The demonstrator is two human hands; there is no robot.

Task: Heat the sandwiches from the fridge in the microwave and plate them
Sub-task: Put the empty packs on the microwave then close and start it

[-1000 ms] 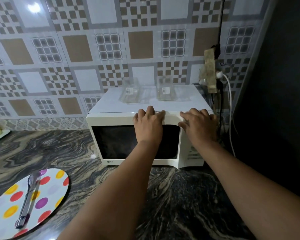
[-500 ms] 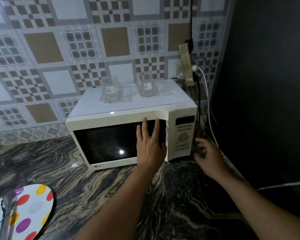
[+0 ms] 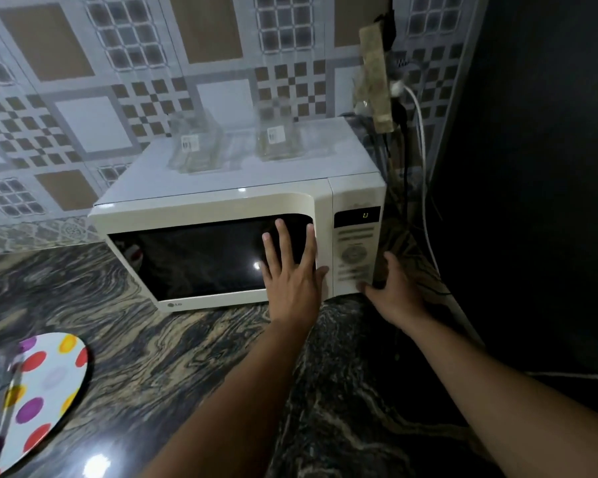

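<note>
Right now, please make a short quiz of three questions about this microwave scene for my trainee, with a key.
1. True or false: the microwave door is shut.
2. Which hand lies flat on the door glass? A) left hand B) right hand C) neither
3. Fill in: the two clear containers stand on ___ of the microwave.

Key:
1. True.
2. A; the right hand is at the lower corner of the control panel.
3. Top.

Pressed left hand (image 3: 292,270) flat on shut microwave (image 3: 221,215) door, right hand (image 3: 396,291) touching its lower right corner.
</note>
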